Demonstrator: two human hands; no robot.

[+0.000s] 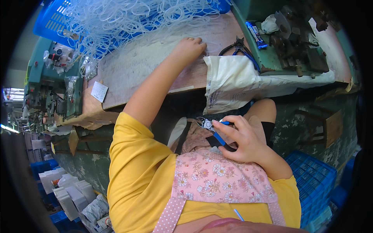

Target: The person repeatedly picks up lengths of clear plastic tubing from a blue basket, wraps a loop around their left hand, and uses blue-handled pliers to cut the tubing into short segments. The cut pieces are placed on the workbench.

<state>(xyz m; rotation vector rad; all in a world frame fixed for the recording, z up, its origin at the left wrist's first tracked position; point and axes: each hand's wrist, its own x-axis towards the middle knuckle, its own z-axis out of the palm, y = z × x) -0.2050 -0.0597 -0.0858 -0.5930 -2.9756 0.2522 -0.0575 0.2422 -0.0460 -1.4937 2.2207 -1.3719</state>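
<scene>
One pair of blue-handled cutters sits gripped in the right hand, near the pink floral apron. Farther off, the left hand is over the worktable, fingers curled; whether it holds anything cannot be told. Clear tubing loops heap over a blue basket, far left.

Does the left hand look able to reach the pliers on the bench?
Probably yes: the pliers lie to the right of the left hand, and nothing solid seems to block the way.

Left arm outstretched, left hand palm down (fingers curled); right arm bent, right hand gripping.
</scene>
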